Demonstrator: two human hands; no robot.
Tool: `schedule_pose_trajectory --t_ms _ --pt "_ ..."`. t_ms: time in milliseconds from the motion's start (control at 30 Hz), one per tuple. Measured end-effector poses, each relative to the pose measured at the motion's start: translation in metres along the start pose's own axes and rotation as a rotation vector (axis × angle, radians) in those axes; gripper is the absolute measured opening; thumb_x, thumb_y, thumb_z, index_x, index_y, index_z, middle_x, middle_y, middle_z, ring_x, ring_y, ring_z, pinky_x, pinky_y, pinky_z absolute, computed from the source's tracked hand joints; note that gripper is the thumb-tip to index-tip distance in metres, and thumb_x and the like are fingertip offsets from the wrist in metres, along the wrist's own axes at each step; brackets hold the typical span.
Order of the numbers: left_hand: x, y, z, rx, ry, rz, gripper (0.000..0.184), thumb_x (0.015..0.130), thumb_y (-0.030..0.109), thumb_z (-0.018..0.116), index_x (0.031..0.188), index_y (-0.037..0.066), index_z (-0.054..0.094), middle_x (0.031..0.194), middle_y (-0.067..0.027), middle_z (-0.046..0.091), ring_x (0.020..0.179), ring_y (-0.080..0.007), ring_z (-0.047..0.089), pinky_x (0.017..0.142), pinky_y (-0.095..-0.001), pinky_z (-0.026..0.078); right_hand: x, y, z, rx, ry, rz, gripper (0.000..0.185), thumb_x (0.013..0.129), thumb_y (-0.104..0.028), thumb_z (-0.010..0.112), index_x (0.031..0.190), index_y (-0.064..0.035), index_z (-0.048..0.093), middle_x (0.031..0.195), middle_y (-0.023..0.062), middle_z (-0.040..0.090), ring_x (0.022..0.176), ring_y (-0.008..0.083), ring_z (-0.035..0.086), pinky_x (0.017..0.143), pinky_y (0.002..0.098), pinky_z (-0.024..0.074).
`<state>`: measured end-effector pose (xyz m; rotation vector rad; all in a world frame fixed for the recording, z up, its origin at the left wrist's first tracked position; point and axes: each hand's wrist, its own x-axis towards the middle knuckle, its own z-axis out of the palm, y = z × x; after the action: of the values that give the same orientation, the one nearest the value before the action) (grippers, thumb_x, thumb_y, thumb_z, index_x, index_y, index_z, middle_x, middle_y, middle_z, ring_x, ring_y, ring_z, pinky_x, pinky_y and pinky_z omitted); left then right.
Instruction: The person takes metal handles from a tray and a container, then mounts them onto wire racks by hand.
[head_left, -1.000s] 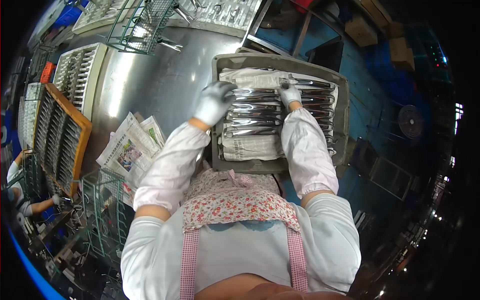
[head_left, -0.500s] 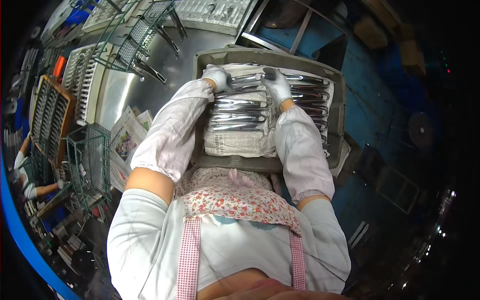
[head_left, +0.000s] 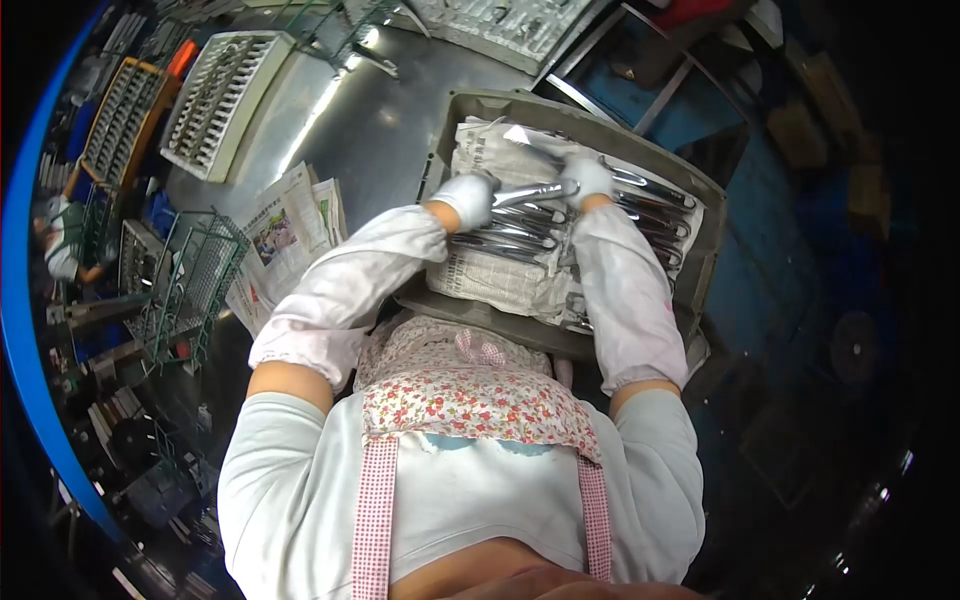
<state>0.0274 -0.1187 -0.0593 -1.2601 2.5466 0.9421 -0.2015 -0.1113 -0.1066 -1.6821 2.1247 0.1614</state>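
Observation:
My left hand (head_left: 470, 200), in a white glove with dark fingertips, is closed on the near end of a shiny metal handle-like piece (head_left: 530, 193). The piece points right, above the others, and its far end meets my right hand (head_left: 590, 180). That hand is gloved too; its fingers are smeared by motion, so their grip is unclear. Below lies a grey plastic bin (head_left: 715, 230) holding similar metal pieces (head_left: 505, 245) in two columns. Newspaper (head_left: 490, 285) lies under and beside the pieces.
A metal table (head_left: 400, 110) spreads left of the bin, with newspapers (head_left: 285, 225) on it. White slotted racks (head_left: 225, 105) and a green wire basket (head_left: 195, 280) stand farther left. A metal frame (head_left: 665, 95) is beyond the bin. Another person (head_left: 65, 240) is at the far left.
The view has turned, so the bin sits farther right. My hands have lifted a metal piece off the upper left rows, exposing newspaper there, and hold it nearer to me.

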Motion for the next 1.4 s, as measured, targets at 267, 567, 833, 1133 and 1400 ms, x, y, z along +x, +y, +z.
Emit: schedule_pose_trajectory --t_ms 267,567,833,1133,1400 --pt "0.061 -0.032 0.073 0.281 -0.097 -0.019 0.023 0.065 0.014 0.07 0.087 0.008 0.074 0.099 -0.0174 0.068 0.092 -0.0309 0.067 0.078 -0.0385 0.053 -0.039 0.049 -0.037 0.422 0.311 -0.127 0.034 0.069 -0.023 0.066 0.095 -0.0022 0.064 0.083 0.0224 0.065 0.083 0.0398 0.062 0.071 0.0421 0.048" --pt "0.047 -0.041 0.063 0.113 -0.107 -0.073 0.027 0.07 0.016 0.072 0.095 0.005 0.068 0.09 -0.012 0.065 0.082 -0.0226 0.063 0.071 -0.0343 0.051 -0.12 -0.106 -0.094 0.478 0.181 -0.618 0.016 0.066 -0.002 0.067 0.078 -0.0019 0.055 0.065 0.0106 0.053 0.058 0.0201 0.052 0.057 0.0335 0.0422" --pt "-0.12 -0.086 0.011 -0.86 0.506 -0.117 0.031 0.078 0.017 0.072 0.103 0.001 0.062 0.077 -0.0058 0.062 0.069 -0.014 0.059 0.062 -0.0302 0.049 -0.147 -0.219 -0.106 0.386 0.221 -0.994 0.024 0.068 0.001 0.064 0.091 -0.0038 0.058 0.082 0.0148 0.061 0.075 0.0324 0.061 0.065 0.0397 0.0484" --pt "-0.36 -0.139 0.128 -1.041 1.367 -0.922 0.034 0.073 0.012 0.074 0.096 -0.007 0.059 0.083 -0.0083 0.064 0.073 -0.0135 0.059 0.063 -0.0293 0.047 -0.131 -0.358 0.034 0.201 -0.239 -0.85 0.032 0.076 -0.031 0.064 0.098 -0.007 0.059 0.089 0.0187 0.064 0.084 0.0381 0.061 0.073 0.0464 0.0484" --pt "-0.345 -0.178 0.102 -0.723 1.484 -1.187 0.027 0.071 0.018 0.076 0.083 -0.001 0.061 0.068 -0.0134 0.065 0.059 -0.0225 0.062 0.056 -0.0331 0.047 -0.107 -0.4 0.1 0.068 -0.251 -0.7 0.033 0.079 -0.033 0.064 0.096 -0.0057 0.055 0.087 0.0184 0.065 0.085 0.0367 0.063 0.074 0.0459 0.0489"
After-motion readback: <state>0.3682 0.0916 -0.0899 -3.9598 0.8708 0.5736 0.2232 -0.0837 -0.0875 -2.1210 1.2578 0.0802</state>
